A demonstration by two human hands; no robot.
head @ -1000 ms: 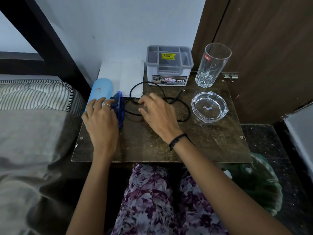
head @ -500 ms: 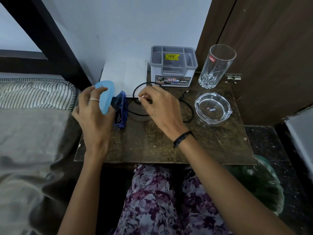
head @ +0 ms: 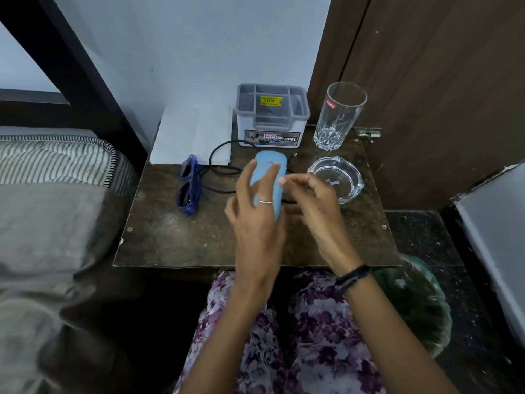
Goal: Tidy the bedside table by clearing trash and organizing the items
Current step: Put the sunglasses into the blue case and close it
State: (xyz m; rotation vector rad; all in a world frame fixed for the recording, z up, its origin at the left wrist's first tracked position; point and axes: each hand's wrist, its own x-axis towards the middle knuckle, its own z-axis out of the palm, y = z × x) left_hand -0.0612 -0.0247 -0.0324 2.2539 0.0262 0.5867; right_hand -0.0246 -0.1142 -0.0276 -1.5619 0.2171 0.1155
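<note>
My left hand [head: 255, 220] holds a light blue oblong case [head: 270, 177] raised over the middle of the dark bedside table [head: 176, 240]. My right hand [head: 315, 206] is beside it with curled fingers, and one fingertip touches the case's right edge. Whether that hand grips the case is unclear. Blue sunglasses [head: 189, 186] lie folded on the table's left side. A black cable [head: 218, 166] loops behind them, partly hidden by the case and my hands.
A grey compartment organizer [head: 272, 115] stands at the back against the wall, with white paper [head: 193, 135] to its left. A tall empty glass [head: 339, 115] and a glass ashtray [head: 336, 177] sit on the right. The bed lies left, a green-lined bin [head: 420, 302] lower right.
My left hand lifted the blue case from the table's left edge and carried it right to the middle. My right hand left the cable and came up beside the case. The sunglasses are now uncovered.
</note>
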